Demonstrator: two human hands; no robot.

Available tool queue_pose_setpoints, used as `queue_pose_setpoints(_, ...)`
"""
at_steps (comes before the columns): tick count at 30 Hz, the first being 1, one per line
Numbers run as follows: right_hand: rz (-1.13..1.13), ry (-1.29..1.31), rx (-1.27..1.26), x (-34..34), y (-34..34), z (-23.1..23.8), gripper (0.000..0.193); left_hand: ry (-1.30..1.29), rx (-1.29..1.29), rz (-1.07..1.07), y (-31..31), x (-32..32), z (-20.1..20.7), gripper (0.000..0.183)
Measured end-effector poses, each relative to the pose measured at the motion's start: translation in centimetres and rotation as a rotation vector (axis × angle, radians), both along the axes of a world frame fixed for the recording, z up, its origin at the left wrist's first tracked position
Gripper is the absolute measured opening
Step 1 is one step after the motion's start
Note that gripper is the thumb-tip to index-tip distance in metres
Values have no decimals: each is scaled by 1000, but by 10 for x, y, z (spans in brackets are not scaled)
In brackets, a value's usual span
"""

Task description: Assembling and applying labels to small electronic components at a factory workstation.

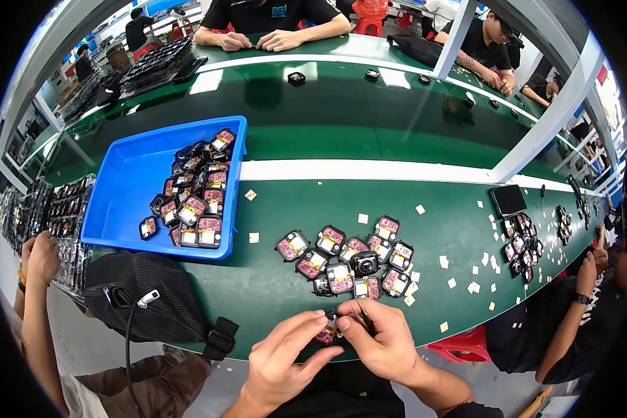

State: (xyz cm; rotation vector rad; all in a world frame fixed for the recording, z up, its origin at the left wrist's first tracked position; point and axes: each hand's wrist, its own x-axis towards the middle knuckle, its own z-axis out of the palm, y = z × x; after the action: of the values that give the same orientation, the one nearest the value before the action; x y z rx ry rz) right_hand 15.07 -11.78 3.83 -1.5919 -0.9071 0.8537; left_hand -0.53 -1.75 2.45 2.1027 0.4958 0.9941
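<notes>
**Both hands pinched on one small module at the desk's near edge**

Your forearms come in from the lower edge and meet in the middle, wrists bent inward so the two hands face each other over the near rim of the green desk [272,285]. Your left hand [283,362] lies palm-up and slightly cupped, its index finger and thumb stretched toward the right. Your right hand [383,343] is curled over, knuckles up, fingertips drawn tight together.

Between them sits the small black-and-red module [329,330] — right at the fingertips of both hands, mostly hidden by them. Your left fingers touch its left side; your right thumb and forefinger close narrowly on its top, with a thin dark tool-like piece [363,318] held along them — what it is cannot be told.

Just beyond your hands, a cluster of like modules [348,259] lies on the desk, with small cream paper squares [444,262] scattered about. Further left stands a blue bin [129,184] holding more modules, and a black mesh bag [146,292] rests beside it at the desk's edge.
</notes>
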Motion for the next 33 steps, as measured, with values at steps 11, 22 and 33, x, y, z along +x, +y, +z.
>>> queue_pose_setpoints(11,290,-208,261,19,-6,-7,29,-262,-1330,-616,8,-17,-31,50)
queue_pose_setpoints(22,21,-794,272,12,-11,-15,35,-630,-1454,-408,-5,-1,-34,53)
queue_pose_setpoints(33,-6,-1135,353,11,-17,-22,30,-598,-1405,-391,-13,2,-40,59)
